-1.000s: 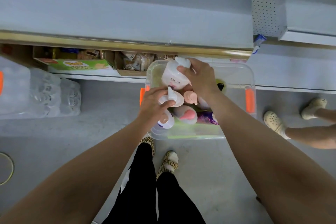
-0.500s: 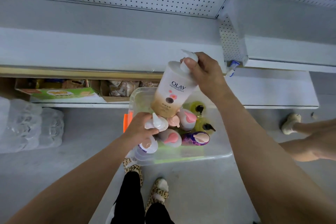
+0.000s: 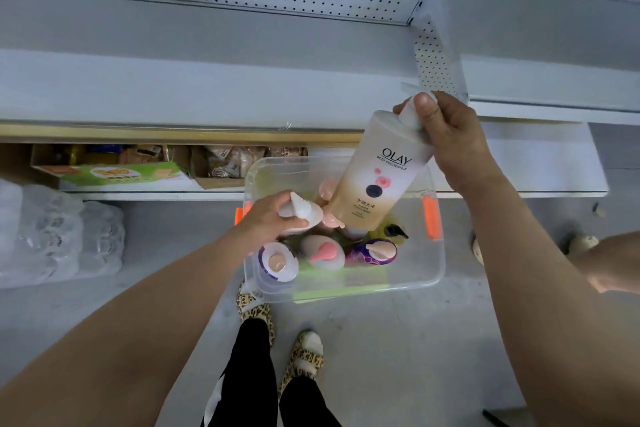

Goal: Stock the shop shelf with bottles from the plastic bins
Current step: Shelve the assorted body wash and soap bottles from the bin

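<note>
A clear plastic bin with orange latches sits on the floor below the grey shop shelf. My right hand grips the pump top of a tall white and beige Olay bottle, which hangs tilted above the bin. My left hand is closed around the white pump top of a second bottle inside the bin. Several more pump bottles stand in the bin, among them a pink-topped one and a purple one.
A lower shelf holds a green carton and a box of packets. Wrapped packs of water bottles lie on the floor at left. My feet stand before the bin. Another person's legs are at right.
My right hand has lifted the Olay bottle out of the bin, up and to the right. My left hand has kept its hold on the white pump top in the bin.
</note>
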The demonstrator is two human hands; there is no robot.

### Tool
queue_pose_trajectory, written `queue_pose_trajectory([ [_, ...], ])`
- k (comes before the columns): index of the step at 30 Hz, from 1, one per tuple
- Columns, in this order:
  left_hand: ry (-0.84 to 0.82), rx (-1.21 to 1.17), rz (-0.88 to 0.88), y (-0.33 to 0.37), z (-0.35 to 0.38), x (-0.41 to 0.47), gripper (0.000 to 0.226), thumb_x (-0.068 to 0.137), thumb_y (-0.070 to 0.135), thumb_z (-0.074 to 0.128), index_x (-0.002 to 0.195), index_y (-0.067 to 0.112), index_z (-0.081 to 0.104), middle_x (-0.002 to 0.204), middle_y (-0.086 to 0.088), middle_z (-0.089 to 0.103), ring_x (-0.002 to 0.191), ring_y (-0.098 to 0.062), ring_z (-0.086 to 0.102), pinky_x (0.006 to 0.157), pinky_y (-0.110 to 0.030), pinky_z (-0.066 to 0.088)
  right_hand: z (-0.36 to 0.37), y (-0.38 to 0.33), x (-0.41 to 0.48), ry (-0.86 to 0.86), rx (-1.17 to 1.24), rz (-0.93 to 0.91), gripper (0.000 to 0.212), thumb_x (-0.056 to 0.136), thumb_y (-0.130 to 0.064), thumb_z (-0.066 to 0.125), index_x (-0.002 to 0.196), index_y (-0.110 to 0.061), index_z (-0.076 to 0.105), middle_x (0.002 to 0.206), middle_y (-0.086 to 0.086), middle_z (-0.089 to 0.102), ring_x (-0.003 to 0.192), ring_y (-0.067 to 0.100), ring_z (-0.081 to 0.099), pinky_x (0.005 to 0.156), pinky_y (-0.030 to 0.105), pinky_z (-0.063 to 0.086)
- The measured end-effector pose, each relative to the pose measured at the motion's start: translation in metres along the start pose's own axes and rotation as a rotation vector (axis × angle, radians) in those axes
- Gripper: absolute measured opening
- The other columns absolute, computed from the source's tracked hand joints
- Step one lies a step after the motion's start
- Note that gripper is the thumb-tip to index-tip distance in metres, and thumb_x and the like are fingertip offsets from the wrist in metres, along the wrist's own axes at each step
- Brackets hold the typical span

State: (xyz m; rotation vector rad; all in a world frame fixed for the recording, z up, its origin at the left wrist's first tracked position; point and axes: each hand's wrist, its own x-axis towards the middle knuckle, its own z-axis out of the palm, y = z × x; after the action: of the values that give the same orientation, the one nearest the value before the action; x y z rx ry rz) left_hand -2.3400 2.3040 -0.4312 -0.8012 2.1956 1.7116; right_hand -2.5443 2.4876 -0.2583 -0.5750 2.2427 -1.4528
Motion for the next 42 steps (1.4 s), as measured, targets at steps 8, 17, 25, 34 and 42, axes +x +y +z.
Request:
queue_pose_trajectory([
  [8, 0.058, -0.224, 0.089, 0.086, -0.047, -0.020, 0.031, 0.085, 0.023, 0.076, 0.114, 0.020, 0.067, 0.114, 0.004, 0.070, 0.107, -0.010, 0.064, 0.090, -0.022, 0.048, -0.019, -0.029, -0.018, -0.003, 0.044, -0.005, 0.044, 0.101, -0.043, 0.053, 0.100, -0.002, 0.068, 0.097, 0.011, 0.071, 0.087, 0.016, 0.066, 0.081, 0.035, 0.051],
  [17, 0.200, -0.634, 0.185, 0.183, -0.082, -0.124, 0.032, 0.086, 0.043, 0.071, 0.098, 0.015, 0.061, 0.075, 0.000, 0.064, 0.062, -0.014, 0.064, 0.051, -0.019, 0.049, -0.031, -0.139, -0.042, -0.027, 0.003, -0.180, 0.039, 0.102, -0.039, 0.050, 0.104, -0.007, 0.072, 0.098, 0.003, 0.075, 0.076, 0.007, 0.065, 0.061, 0.016, 0.049],
  [25, 0.465, -0.572, 0.381, 0.246, -0.141, -0.228, 0.033, 0.090, 0.044, 0.064, 0.090, 0.012, 0.072, 0.078, -0.003, 0.073, 0.069, -0.017, 0.068, 0.061, -0.024, 0.052, -0.004, -0.249, -0.056, -0.089, 0.116, -0.394, 0.036, 0.101, -0.038, 0.054, 0.098, -0.008, 0.073, 0.093, 0.006, 0.076, 0.080, 0.014, 0.067, 0.074, 0.031, 0.053],
  [34, 0.576, -0.494, 0.457, 0.277, -0.254, -0.270, 0.033, 0.087, 0.047, 0.067, 0.091, 0.014, 0.072, 0.086, -0.013, 0.077, 0.077, -0.025, 0.073, 0.074, -0.038, 0.059, 0.043, -0.386, -0.036, -0.110, 0.173, -0.521, 0.038, 0.101, -0.043, 0.052, 0.088, -0.013, 0.071, 0.090, 0.001, 0.074, 0.080, 0.017, 0.066, 0.079, 0.035, 0.054],
  [42, 0.517, -0.438, 0.504, 0.275, -0.347, -0.271, 0.030, 0.087, 0.046, 0.067, 0.096, 0.018, 0.073, 0.080, -0.005, 0.077, 0.070, -0.018, 0.074, 0.060, -0.028, 0.056, 0.109, -0.440, 0.020, -0.017, 0.080, -0.609, 0.042, 0.100, -0.048, 0.051, 0.101, -0.012, 0.072, 0.107, 0.008, 0.074, 0.090, 0.021, 0.068, 0.087, 0.040, 0.054],
])
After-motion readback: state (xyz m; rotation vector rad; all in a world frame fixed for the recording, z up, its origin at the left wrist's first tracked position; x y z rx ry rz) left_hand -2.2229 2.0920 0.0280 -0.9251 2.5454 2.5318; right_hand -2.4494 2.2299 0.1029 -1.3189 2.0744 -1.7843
